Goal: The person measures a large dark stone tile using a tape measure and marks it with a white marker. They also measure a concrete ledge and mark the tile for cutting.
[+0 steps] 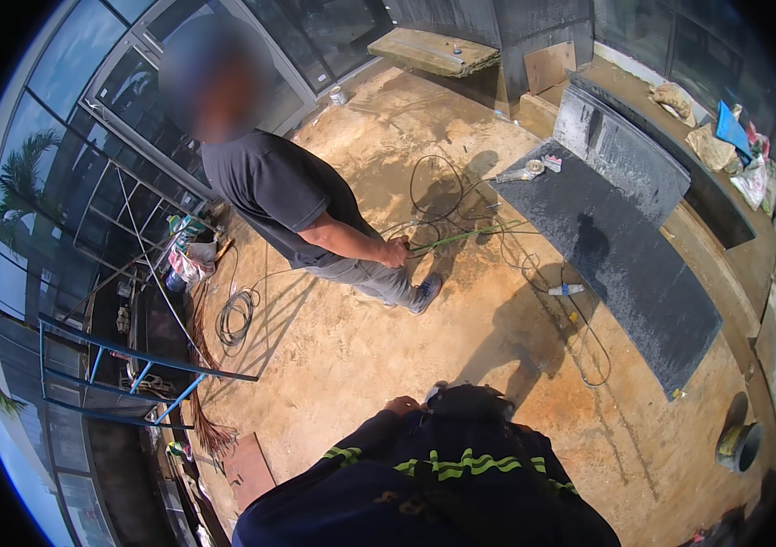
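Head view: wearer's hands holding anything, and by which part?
Cannot tell: left hand, partly hidden, is beside a small grey object; right hand isn't visible.

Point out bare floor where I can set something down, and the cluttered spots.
Bare floor shows between the coiled cable and your left hand, and left of the bucket, below the dark panel. Crowded: between the co-worker and the panel, with looping cables and a green line; also around the blue frame.
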Demonstrator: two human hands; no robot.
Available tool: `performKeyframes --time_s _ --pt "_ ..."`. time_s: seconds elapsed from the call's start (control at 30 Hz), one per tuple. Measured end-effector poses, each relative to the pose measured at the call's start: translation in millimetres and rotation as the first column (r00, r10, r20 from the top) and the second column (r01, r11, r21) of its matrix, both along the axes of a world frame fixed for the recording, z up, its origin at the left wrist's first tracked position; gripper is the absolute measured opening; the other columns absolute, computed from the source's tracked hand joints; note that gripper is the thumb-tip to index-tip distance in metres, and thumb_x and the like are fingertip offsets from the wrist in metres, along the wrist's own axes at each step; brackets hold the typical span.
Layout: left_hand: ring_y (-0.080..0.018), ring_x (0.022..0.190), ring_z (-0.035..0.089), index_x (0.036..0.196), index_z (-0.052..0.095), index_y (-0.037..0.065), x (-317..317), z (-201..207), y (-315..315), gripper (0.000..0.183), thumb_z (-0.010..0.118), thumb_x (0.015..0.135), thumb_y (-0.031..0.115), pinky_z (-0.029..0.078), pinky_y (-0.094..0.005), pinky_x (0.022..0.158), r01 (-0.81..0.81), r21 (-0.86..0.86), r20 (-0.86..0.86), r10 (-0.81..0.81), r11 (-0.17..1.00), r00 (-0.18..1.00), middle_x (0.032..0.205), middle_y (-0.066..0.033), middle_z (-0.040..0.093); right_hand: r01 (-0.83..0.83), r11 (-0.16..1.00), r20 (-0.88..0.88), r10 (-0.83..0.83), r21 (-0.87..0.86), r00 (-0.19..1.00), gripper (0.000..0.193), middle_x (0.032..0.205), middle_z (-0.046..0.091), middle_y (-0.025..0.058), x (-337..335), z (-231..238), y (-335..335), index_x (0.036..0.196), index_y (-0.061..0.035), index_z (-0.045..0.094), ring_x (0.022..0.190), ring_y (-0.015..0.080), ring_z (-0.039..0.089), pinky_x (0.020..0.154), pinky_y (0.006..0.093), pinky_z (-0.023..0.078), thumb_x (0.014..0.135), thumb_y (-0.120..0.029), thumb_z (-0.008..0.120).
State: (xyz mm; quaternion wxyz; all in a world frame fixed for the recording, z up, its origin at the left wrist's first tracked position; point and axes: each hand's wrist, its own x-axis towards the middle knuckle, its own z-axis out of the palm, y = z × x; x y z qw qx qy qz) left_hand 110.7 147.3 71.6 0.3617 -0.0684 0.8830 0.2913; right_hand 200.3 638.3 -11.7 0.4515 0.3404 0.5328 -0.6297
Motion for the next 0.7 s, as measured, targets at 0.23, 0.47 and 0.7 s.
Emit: performKeyframes --time_s 0.23,0.47,0.7 --pt "-0.0253 0.107 0.077 0.108 0.084 0.022 -24.0 -4.3 -16.0 0.039 0.080 0.086 0.054 0.060 -0.0394 0.096 0.022 0.003 0.049 -0.022 1.000 0.999 0.110 -0.0046 0.082 0.687 0.707 -0.128 -0.675 0.170 0.727 0.073 0.155 0.053 0.0093 -36.9 48.0 77.3 0.159 -0.0187 0.050 0.112 0.0252 0.064 0.086 0.0462 0.053 0.098 -0.052 0.072" --pt "-0.0280 0.105 0.077 0.107 0.084 0.021 -27.3 -9.8 -23.0 0.038 0.081 0.085 0.051 0.061 -0.0403 0.095 -0.070 0.075 -0.006 0.071 0.995 0.997 0.108 -0.0082 0.082 0.954 -0.104 -0.825 -0.482 -0.282 -0.297 0.044 0.133 0.065 0.0055 -215.8 230.9 138.5 0.143 -0.0103 0.060 0.125 0.0201 0.060 0.104 0.0426 0.047 0.101 -0.023 0.066" --pt "-0.0313 0.107 0.077 0.110 0.083 0.019 -6.9 -14.0 -63.3 0.037 0.069 0.090 0.047 0.059 -0.0424 0.098 -0.264 0.072 0.011 0.264 0.962 0.964 0.107 -0.0121 0.081 0.807 -0.097 -0.796 -0.133 -0.582 -0.591 0.061 0.153 0.048 0.0174 -378.5 464.9 23.7 0.154 -0.0045 0.040 0.123 0.0263 0.061 0.100 0.0410 0.050 0.097 -0.010 0.061"
